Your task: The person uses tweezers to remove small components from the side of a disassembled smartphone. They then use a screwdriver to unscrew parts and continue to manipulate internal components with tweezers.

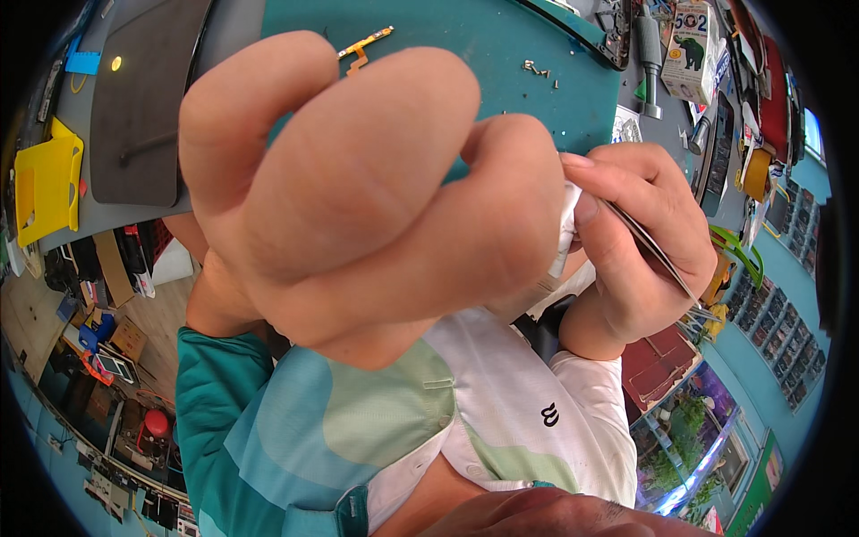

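Left hand (358, 197): curled tight near the camera, contents hidden. Right hand (640, 233): pinching slim tweezers (653, 251) beside a small white scrap (565, 228) between the hands, above the teal surface (501, 45). Work appears mid-course; flex strip (362, 46) and screws (537, 69) lie unfitted.

My left hand (358, 197) fills the view, fingers curled close to the camera. Just beside it, my right hand (640, 233) pinches thin metal tweezers (658, 255) against a small white piece (565, 228), above the teal tabletop (501, 45).
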A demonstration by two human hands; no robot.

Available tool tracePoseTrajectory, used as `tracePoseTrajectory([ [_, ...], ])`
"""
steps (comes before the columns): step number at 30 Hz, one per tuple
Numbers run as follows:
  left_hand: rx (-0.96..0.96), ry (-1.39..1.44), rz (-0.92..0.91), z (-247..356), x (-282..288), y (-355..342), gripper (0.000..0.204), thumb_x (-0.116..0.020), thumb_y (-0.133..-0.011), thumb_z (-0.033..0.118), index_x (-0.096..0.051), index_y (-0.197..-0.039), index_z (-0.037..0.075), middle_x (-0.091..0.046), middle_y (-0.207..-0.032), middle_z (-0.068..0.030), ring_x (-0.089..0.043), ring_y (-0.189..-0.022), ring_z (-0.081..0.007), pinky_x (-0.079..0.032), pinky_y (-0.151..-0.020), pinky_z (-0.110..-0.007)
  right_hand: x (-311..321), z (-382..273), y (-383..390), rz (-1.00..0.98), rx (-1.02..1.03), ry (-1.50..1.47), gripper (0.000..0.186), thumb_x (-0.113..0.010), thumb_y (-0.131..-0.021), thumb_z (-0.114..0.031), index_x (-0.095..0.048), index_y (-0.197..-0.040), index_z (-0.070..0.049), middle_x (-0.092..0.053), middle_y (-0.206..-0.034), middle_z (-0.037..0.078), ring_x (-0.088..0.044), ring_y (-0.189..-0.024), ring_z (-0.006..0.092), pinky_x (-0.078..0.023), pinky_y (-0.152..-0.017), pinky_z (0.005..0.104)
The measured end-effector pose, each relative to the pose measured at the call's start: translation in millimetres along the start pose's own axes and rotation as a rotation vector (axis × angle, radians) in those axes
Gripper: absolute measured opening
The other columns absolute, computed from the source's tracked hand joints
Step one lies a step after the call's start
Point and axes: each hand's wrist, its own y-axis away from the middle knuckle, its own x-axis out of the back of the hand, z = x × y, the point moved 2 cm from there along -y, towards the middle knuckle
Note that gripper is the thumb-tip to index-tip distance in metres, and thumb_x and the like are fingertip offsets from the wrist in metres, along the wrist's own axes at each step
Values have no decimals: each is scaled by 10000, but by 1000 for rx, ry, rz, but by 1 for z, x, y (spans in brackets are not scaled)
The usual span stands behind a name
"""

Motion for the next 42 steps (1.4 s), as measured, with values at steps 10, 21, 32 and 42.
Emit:
tracePoseTrajectory([
  [10, 1, -2, -15, 0, 2, -1, 236, -651, -817, 269, -850, -941, 252, -589, -960, 44, -494, -729, -189, -369, -557, -327, 1, 5, 1, 5, 27, -20, 293, -695, -740, 53, -786, -1018, 77, -719, -942, 222, -651, -702, 189, -469, -593, 233],
  [21, 41, -9, 55, 4, -3, 2, 273, -652, -766, 269, -853, -950, 248, -595, -960, 41, -503, -759, -196, -382, -592, -338, -1, 1, 2, 27, -47, -10, 278, -696, -754, 32, -793, -1013, 64, -711, -928, 194, -627, -627, 149, -457, -539, 229],
  [32, 25, -9, -18, 3, 1, -1, 234, -643, -866, 268, -853, -968, 258, -575, -970, 36, -502, -759, -196, -392, -588, -335, -3, -3, 2, 68, -124, -40, 273, -687, -752, 30, -790, -1002, 71, -708, -924, 192, -630, -641, 164, -462, -546, 236],
  [42, 38, 9, -15, 4, 2, -1, 256, -662, -809, 270, -857, -973, 244, -572, -982, 17, -503, -767, -208, -395, -594, -344, 8, -6, 0, 45, -199, -46, 313, -675, -763, -52, -747, -1000, 139, -696, -946, 265, -670, -844, 283, -526, -758, 321],
])
